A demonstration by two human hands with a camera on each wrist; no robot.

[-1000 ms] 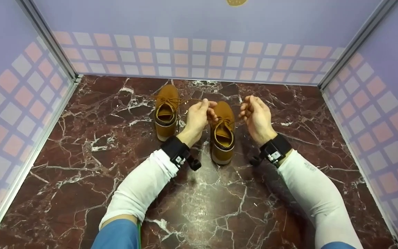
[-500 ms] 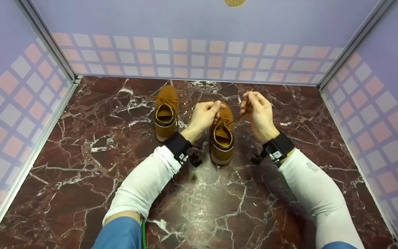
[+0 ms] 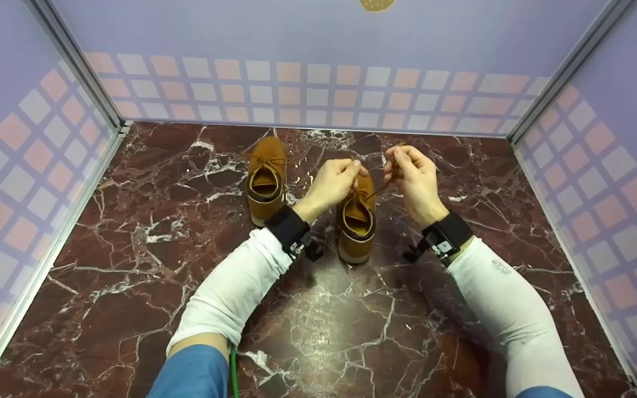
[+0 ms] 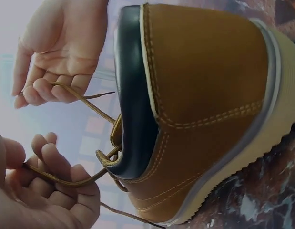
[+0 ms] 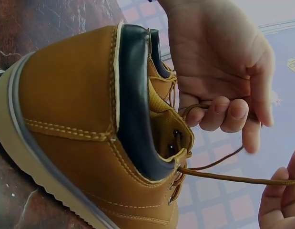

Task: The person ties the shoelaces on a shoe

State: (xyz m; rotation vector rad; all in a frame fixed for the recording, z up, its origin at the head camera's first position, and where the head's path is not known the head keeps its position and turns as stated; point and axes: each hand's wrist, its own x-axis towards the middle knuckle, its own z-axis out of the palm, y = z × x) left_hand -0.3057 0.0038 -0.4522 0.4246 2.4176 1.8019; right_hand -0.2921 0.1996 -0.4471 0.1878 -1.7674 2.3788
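A tan-brown lace-up shoe (image 3: 356,243) with a dark padded collar stands upright on the floor, toe facing away. Over its toe, my left hand (image 3: 332,185) pinches one end of the brown shoelace (image 4: 66,182), with a loose tip trailing below the fingers. To the right of the shoe, my right hand (image 3: 415,177) holds the other lace end (image 5: 233,178) between thumb and fingers. From the eyelets the lace runs out to both hands. The left hand covers part of the toe in the head view.
A matching shoe (image 3: 266,207), its lace tied in a bow, stands to the left. The floor (image 3: 318,331) is dark red marble. Panel walls (image 3: 318,33) with pink and white squares enclose the back and both sides. A green cord (image 3: 234,370) hangs by the left arm.
My left hand has moved right, from the shoe's left side to over its toe. The right hand has risen slightly, and a lace strand now shows stretched between it and the shoe.
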